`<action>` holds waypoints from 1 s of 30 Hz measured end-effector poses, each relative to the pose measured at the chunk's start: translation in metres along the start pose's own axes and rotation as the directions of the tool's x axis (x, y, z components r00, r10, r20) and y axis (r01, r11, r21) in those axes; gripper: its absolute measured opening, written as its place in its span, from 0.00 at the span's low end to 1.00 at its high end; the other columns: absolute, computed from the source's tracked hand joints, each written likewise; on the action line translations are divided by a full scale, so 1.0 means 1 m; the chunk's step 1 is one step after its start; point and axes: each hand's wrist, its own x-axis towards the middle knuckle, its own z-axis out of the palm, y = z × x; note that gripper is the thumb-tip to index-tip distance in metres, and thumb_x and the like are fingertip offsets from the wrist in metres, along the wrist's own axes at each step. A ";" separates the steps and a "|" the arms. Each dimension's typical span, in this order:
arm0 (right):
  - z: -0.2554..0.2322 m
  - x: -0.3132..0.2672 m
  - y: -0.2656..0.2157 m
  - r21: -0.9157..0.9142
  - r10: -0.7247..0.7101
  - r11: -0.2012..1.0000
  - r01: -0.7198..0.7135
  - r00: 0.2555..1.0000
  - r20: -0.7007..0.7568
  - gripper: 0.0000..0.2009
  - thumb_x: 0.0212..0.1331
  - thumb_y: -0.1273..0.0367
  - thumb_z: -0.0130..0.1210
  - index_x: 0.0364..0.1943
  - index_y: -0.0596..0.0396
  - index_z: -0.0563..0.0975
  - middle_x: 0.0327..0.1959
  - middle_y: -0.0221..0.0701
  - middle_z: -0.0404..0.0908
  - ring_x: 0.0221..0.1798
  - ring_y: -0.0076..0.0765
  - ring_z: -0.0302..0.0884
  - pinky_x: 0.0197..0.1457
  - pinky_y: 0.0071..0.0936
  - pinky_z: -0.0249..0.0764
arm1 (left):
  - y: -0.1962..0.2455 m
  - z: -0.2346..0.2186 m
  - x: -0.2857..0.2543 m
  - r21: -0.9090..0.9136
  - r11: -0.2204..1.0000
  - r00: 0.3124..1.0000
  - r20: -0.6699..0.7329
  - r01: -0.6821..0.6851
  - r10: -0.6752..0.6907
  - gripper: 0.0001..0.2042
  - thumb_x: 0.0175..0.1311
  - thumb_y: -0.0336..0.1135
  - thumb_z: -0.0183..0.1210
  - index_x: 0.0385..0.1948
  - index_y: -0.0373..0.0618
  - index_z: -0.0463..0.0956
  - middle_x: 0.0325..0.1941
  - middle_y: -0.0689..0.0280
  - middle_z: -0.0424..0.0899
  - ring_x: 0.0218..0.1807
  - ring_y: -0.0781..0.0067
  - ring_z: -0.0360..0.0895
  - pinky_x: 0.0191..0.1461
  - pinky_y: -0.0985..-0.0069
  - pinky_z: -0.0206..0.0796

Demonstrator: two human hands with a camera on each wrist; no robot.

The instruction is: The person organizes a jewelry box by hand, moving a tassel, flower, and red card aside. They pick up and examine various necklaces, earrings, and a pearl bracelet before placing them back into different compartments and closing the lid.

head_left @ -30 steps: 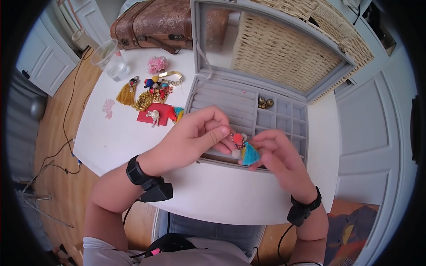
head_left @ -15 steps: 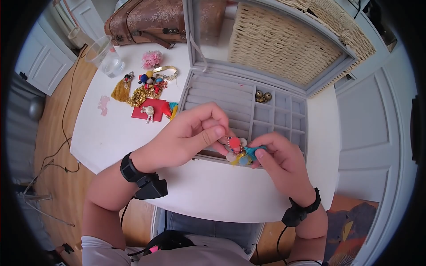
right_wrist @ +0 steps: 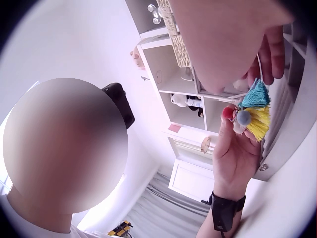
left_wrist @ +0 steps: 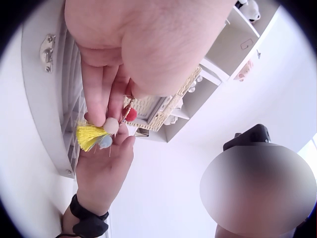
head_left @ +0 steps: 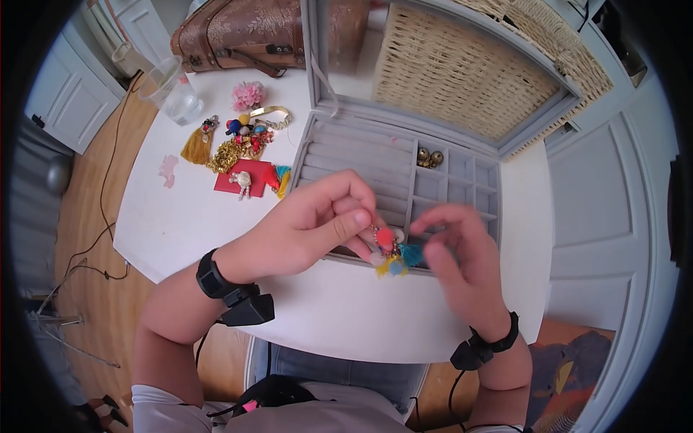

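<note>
The left hand [head_left: 310, 227] pinches a small tassel and pompom ornament [head_left: 386, 239] between thumb and fingers, above the front edge of the grey jewelry box [head_left: 361, 148]. Coral, white and pale blue pompoms hang with teal and yellow tassels. Beside the teal tassel, the right hand [head_left: 465, 263] has its fingers loosely bent and apart, holding nothing. The right wrist view shows the teal tassel [right_wrist: 256, 94] and yellow tassel [right_wrist: 260, 124] hanging close to that hand. In the left wrist view the yellow tassel [left_wrist: 90, 137] lies in front of the right hand [left_wrist: 106, 173].
On the white table [head_left: 173, 231] are a tassel charm [head_left: 196, 146], gold chain [head_left: 225, 155], pink flower [head_left: 248, 95], red card [head_left: 229, 180] with a silver figure, and plastic cups [head_left: 180, 101]. Round beads [head_left: 430, 158] sit in a box compartment. A patterned case [head_left: 245, 36] and woven basket [head_left: 447, 65] stand behind.
The right hand has let go of the teal tassel and moved slightly away, its fingers spreading. The left hand keeps its pinch, and the tassels hang lower.
</note>
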 end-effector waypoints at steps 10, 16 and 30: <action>0.002 -0.002 -0.007 0.120 0.246 0.956 -0.267 0.955 0.167 0.18 0.65 0.76 0.72 0.56 0.57 0.78 0.45 0.32 0.88 0.46 0.25 0.87 0.49 0.26 0.84 | 0.002 0.004 -0.002 0.113 0.994 1.000 0.030 -0.001 -0.002 0.04 0.88 0.29 0.52 0.51 0.40 0.71 0.50 0.56 0.89 0.53 0.69 0.87 0.58 0.69 0.82; 0.001 -0.005 -0.003 0.085 0.222 0.967 -0.239 0.960 0.168 0.13 0.66 0.79 0.68 0.47 0.57 0.75 0.44 0.31 0.87 0.47 0.22 0.85 0.48 0.24 0.81 | 0.001 -0.004 0.000 0.129 0.990 0.999 0.007 -0.049 0.048 0.04 0.86 0.28 0.54 0.53 0.39 0.72 0.46 0.61 0.87 0.50 0.73 0.86 0.59 0.71 0.79; 0.003 -0.005 0.007 0.155 0.114 0.979 -0.130 0.988 0.107 0.08 0.70 0.79 0.61 0.48 0.54 0.76 0.44 0.28 0.84 0.46 0.21 0.82 0.47 0.25 0.80 | 0.008 0.008 -0.001 0.483 0.875 0.999 0.051 -0.034 0.011 0.11 0.76 0.24 0.66 0.55 0.39 0.82 0.50 0.65 0.87 0.51 0.76 0.85 0.52 0.75 0.79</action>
